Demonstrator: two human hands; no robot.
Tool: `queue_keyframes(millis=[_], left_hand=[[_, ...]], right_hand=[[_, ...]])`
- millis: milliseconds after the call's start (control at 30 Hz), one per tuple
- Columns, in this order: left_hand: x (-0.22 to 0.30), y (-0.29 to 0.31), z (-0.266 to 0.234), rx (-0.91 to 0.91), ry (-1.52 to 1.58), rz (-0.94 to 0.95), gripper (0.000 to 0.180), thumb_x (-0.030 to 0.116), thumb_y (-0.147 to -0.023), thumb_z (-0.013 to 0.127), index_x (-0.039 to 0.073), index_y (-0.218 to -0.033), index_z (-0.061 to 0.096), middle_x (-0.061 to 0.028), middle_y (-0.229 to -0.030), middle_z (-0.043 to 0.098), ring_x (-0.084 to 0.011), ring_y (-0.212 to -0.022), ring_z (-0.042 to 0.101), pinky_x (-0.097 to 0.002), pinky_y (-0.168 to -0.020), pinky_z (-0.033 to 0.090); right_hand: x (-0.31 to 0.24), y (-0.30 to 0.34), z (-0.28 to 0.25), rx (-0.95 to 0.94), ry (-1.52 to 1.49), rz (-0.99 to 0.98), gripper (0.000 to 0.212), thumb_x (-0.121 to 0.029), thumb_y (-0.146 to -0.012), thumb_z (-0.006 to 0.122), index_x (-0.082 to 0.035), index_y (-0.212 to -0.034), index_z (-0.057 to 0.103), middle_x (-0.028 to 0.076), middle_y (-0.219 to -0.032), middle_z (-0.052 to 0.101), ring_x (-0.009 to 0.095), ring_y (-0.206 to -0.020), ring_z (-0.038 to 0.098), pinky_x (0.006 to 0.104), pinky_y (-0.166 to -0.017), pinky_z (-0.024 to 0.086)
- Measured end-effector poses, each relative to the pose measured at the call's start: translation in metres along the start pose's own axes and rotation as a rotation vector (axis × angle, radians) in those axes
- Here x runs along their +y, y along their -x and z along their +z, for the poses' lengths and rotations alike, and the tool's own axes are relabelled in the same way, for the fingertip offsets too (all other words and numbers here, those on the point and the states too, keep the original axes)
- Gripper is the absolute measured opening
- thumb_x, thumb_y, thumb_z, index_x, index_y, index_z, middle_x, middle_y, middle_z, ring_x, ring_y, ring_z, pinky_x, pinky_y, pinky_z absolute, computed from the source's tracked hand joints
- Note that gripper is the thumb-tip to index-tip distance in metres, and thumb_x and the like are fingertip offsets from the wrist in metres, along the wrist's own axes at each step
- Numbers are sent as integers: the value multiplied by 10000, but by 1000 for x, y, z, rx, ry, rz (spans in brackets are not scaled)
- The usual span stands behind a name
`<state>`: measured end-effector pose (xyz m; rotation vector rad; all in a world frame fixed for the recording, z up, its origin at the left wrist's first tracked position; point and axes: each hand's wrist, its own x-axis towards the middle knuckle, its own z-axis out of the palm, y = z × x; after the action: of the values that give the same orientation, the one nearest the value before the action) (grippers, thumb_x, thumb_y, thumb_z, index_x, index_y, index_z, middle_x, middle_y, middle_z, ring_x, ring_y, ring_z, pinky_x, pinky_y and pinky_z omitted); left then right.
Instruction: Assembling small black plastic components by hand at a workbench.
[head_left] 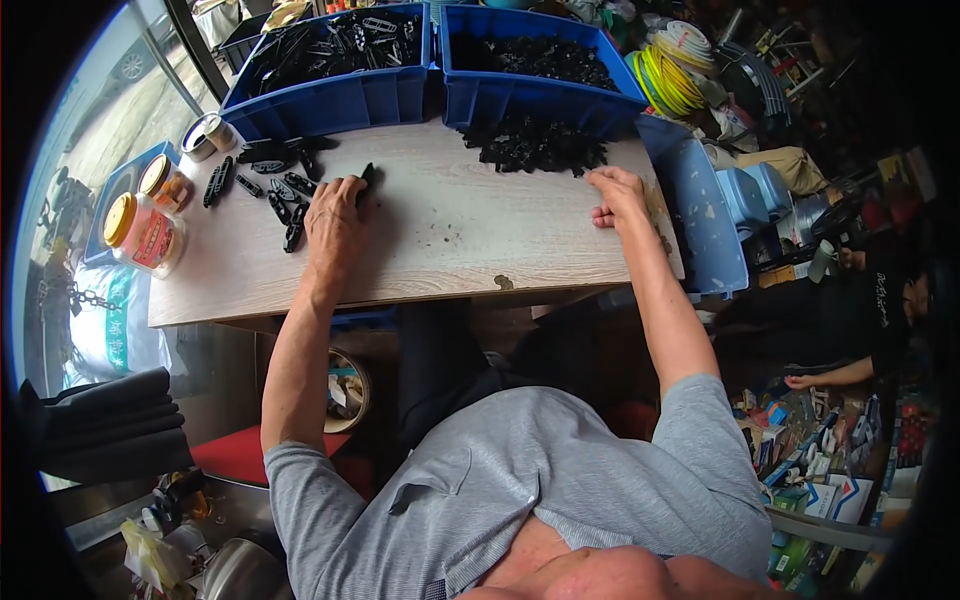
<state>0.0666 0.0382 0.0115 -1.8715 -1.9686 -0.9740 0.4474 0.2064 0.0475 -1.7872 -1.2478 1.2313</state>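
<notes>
Head view: your left hand [337, 215] rests low over the table [430, 255], fingers curled around a slim black part [367, 180] that pokes past the fingertips, apparently pinched along its side to leave one end free. Your right hand [619, 197] is toward the right edge, thumb and forefinger drawn together just beside the heap of small black pieces [535, 145]; whether they grip one, I cannot tell. Its other fingers fold loosely.

That heap lies against the right blue bin [540, 98], while the long black parts [285, 190] spread toward the far left corner before the left blue bin [340, 103], so each kind probably falls within easy reach of one hand. Two lidded jars [148, 240] stand by the left edge, out of your way.

The pale wood-grain top carries dark specks, and a chip [503, 282] marks its near edge. Beyond the far right corner sits coiled yellow hose [672, 82]; another person [850, 320] is off to the right.
</notes>
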Motion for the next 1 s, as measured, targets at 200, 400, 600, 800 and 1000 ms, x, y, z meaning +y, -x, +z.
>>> queue_keyframes(millis=[200, 400, 600, 800, 1000], left_hand=[[22, 1, 11, -44, 127, 145, 215, 95, -841, 683, 60, -1052, 658, -124, -956, 677, -342, -908, 617, -430, -798, 503], [28, -1, 8, -5, 45, 151, 191, 145, -860, 702, 39, -1016, 671, -123, -1001, 666, -344, -930, 597, -417, -824, 491], [32, -1, 1, 120, 74, 120, 216, 135, -863, 717, 20, -1041, 678, -141, -1007, 676, -333, -933, 615, -413, -819, 500], [66, 27, 15, 79, 714, -289, 138, 110, -945, 690, 28, -1055, 713, -67, -906, 717, -120, -795, 656, -272, -687, 532], [141, 19, 58, -232, 1197, -492, 321, 229, -967, 664, -42, -1138, 675, -89, -921, 705, -130, -754, 646, -262, -657, 525]], right_hand=[[-6, -3, 6, -46, 167, -95, 250, -266, -884, 726, -125, -1086, 687, 65, -741, 615, 145, -454, 525, 308, -377, 452], [-7, -3, 7, -90, 285, -156, 230, -235, -881, 721, -54, -1019, 683, 61, -695, 613, 140, -427, 531, 283, -355, 424], [1, 0, 1, -70, 185, -150, 199, -222, -879, 729, -51, -958, 664, 52, -656, 601, 130, -449, 562, 281, -388, 473], [10, 25, 2, -202, -46, -109, 205, -219, -887, 730, -61, -955, 618, 33, -560, 553, 133, -457, 585, 286, -412, 496], [13, 51, 0, -357, -66, -116, 236, -226, -880, 739, -60, -963, 594, 30, -506, 513, 145, -442, 577, 307, -407, 492]])
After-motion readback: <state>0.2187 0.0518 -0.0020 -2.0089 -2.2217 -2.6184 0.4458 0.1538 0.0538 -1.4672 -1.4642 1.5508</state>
